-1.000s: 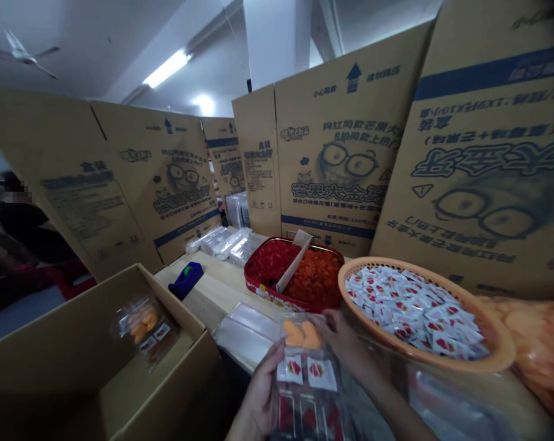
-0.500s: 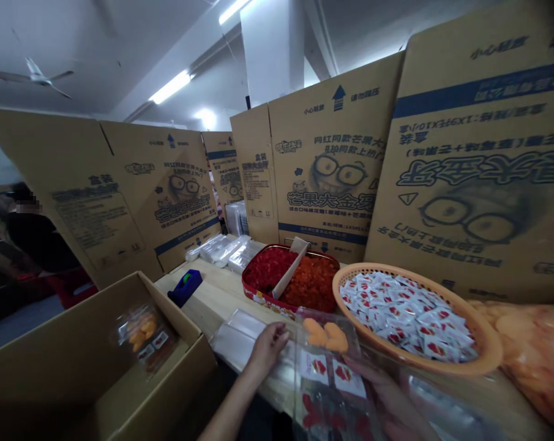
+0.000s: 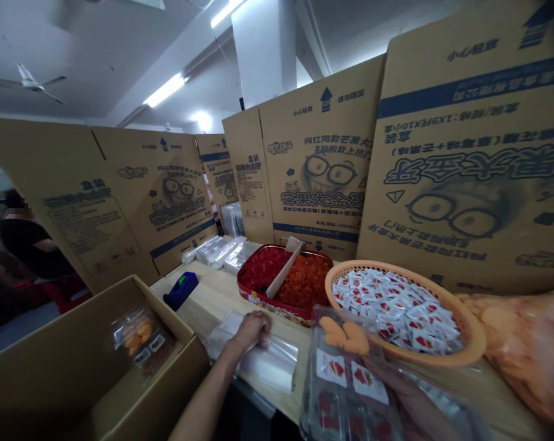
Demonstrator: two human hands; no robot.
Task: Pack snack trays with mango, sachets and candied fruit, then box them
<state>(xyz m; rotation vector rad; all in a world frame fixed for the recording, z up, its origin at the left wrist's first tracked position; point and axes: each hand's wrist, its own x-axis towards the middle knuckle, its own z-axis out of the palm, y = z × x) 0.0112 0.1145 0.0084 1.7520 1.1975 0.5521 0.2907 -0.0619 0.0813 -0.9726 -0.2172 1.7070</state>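
My right hand (image 3: 403,389) grips a clear plastic tray (image 3: 311,392) by its right side, tilted up toward me. In its compartments are orange heart-like pieces (image 3: 343,335), two white sachets with a red print (image 3: 332,367) and dark red pieces at the bottom. My left hand (image 3: 254,329) lies on the flat clear plastic bags (image 3: 274,367) on the table, its fingers curled together on the upper bag. The fingertips are partly hidden. Behind my hands stands a red tin (image 3: 277,300), split by a cardboard strip into dark red and orange-red pieces.
An orange basket (image 3: 472,352) full of sachets stands right of the tin, beside a bag of orange pieces (image 3: 510,343). At left, an open carton (image 3: 166,306) holds a packed tray (image 3: 141,343). A blue tape dispenser (image 3: 181,291) sits nearby. Printed cardboard (image 3: 322,153) walls the back; a person (image 3: 33,239) is far left.
My left hand has moved left, away from the tray and onto the bags, its fingers now curled. The tray in my right hand has shifted slightly right. The view has turned a little.
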